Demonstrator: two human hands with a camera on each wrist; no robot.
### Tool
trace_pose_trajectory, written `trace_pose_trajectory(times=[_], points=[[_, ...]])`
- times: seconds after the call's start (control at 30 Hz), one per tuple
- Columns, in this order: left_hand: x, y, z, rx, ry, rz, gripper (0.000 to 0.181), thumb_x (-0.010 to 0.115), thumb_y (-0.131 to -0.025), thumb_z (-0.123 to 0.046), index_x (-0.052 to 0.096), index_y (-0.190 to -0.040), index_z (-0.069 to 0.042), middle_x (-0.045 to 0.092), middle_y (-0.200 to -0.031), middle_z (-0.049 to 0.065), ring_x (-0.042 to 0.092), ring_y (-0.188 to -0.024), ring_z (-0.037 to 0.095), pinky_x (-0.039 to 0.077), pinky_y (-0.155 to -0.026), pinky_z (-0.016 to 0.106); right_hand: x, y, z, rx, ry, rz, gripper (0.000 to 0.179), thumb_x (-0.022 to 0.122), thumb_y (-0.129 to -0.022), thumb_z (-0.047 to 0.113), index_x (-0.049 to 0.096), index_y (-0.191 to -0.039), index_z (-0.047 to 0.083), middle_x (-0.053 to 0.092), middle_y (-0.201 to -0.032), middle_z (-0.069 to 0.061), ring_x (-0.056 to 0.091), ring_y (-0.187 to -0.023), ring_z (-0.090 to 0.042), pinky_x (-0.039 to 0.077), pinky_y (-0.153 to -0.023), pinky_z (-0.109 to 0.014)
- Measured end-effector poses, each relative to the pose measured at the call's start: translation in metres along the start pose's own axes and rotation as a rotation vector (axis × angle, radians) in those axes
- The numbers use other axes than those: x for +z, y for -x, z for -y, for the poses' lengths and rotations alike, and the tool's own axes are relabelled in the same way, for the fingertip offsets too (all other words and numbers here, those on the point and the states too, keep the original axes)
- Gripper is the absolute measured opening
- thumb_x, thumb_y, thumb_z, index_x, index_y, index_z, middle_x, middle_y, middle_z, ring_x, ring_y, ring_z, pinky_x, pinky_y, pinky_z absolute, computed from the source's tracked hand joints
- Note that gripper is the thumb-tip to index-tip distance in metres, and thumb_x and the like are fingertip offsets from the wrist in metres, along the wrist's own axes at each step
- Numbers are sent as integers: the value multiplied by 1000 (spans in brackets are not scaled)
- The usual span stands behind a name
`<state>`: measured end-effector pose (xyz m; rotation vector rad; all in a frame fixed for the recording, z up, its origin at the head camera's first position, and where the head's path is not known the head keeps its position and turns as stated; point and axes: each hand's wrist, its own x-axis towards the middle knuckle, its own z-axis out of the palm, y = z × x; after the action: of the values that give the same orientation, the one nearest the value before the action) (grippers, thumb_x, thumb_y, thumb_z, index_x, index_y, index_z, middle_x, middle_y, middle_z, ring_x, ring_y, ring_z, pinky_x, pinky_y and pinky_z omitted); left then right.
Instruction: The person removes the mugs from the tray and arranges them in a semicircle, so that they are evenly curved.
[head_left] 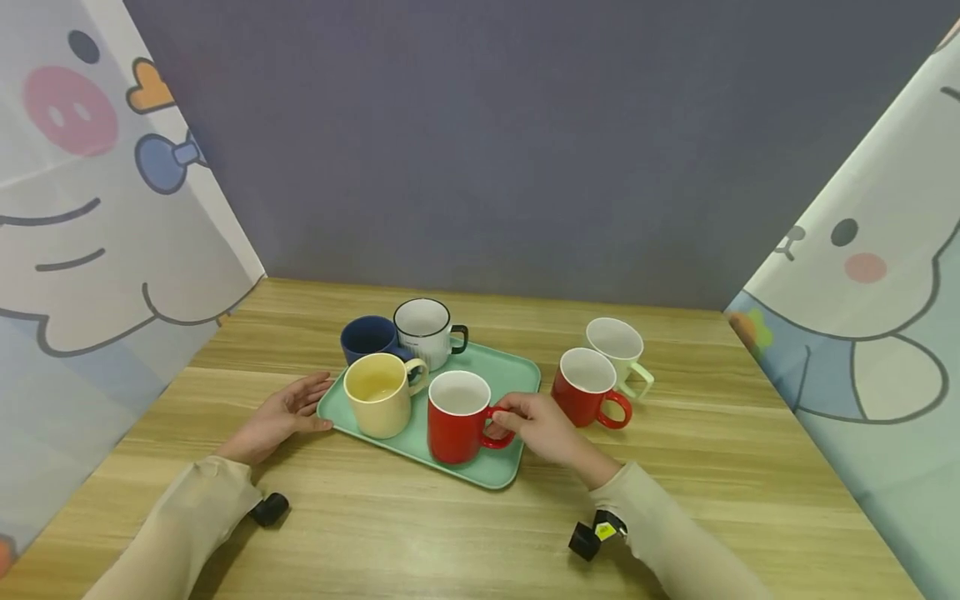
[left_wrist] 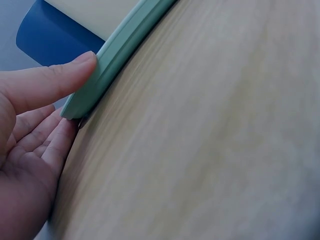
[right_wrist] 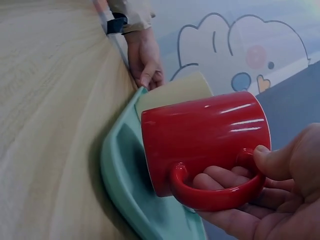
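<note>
My right hand (head_left: pixel 542 427) grips the handle of a red mug (head_left: pixel 453 429) with a white inside, thumb on top and fingers through the loop. The mug is upright over the front right part of a green tray (head_left: pixel 504 364). At the tray's left corner, my left hand (head_left: pixel 283 415) holds the rim, thumb on top and fingertips at the underside, as the left wrist view shows. On the tray beside the red mug stands a yellow mug (head_left: pixel 384 412). Behind it are a blue mug (head_left: pixel 367 340) and a white mug with black rim and handle (head_left: pixel 420 329).
Right of the tray, a second red mug (head_left: pixel 573 400) and a white mug with a pale green handle (head_left: pixel 618 343) stand close together on the wooden table (head_left: pixel 420 533). A grey panel (head_left: pixel 480 150) rises behind; cartoon-printed cloths hang on both sides.
</note>
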<state>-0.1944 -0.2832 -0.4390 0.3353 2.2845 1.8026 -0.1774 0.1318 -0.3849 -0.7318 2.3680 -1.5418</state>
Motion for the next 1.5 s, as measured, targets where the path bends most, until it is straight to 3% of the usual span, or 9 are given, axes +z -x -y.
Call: trace_pose_trajectory(times=[0.4,0.77,1.1,1.27,1.37,1.5], points=[[-2,2,3,11,1,1,89,74,-86,1,17,-153,12,25,-153,36,31,-137,46,41,-94,10,-35,7,13,-21,-43,-96,18,54,-99,-3,60,-100,-20,71,-89,-26,70,-85,-39,60,-77,-39],[-1,0,2,14,-9,8,89,74,-86,2,15,-152,13,26,-153,37,26,-138,51,41,-95,9,-87,20,35,-54,-51,-259,21,49,-102,-3,57,-106,-22,70,-95,-29,70,-85,-13,59,-80,-27],[-2,1,6,0,-11,-4,92,76,-84,0,16,-153,12,26,-153,35,34,-137,38,40,-95,8,-119,22,38,-51,-48,-380,27,48,-103,1,54,-108,-25,73,-89,-9,69,-82,-7,57,-78,-22],[-3,1,8,7,-11,-1,92,76,-85,-2,16,-153,12,26,-153,36,32,-137,43,41,-95,9,-132,23,34,-73,-84,-426,24,48,-103,2,56,-104,-20,73,-84,2,70,-79,-8,58,-77,-22],[-3,1,9,7,-14,-5,92,76,-85,-1,16,-153,12,26,-153,35,36,-136,37,40,-95,8,-139,25,32,-99,-110,-451,19,49,-103,2,59,-101,-13,73,-83,4,70,-79,-8,58,-76,-20],[-3,0,9,12,-7,-5,92,76,-84,-1,16,-153,12,26,-153,36,44,-129,14,40,-95,8,-149,29,29,-126,-145,-488,16,50,-103,2,62,-98,-7,74,-82,4,71,-77,-8,57,-76,-19]])
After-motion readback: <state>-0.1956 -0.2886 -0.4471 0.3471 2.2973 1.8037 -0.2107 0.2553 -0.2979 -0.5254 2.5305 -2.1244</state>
